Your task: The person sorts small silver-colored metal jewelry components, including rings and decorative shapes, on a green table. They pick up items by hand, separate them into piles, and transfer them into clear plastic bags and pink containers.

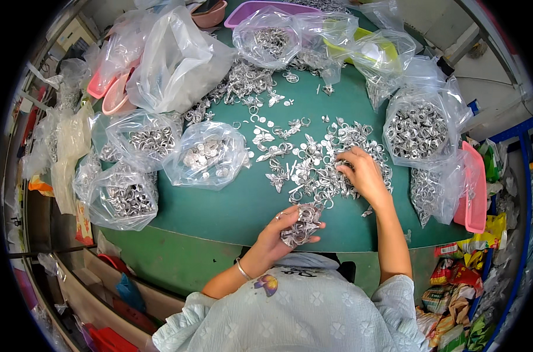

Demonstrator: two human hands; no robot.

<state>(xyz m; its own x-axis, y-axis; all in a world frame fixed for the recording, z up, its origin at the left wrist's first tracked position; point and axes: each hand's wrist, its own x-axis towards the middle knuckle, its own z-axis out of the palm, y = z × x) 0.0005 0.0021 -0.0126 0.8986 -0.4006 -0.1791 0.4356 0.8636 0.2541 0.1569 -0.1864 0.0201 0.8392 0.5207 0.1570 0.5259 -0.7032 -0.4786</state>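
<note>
Here, the left hand (271, 237) cups silvery pieces (302, 225) in half-curled fingers near the desk (213, 212) edge. The right hand (366, 175) bends its fingers over the loose pile (316, 171); their hold I cannot tell.

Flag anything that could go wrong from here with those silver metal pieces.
The left hand holds a heaped handful of silver metal pieces near the front edge of the green tabletop; some might slip to the floor. The loose pile under the right hand mixes several shapes, so a wrong piece could get picked.
</note>
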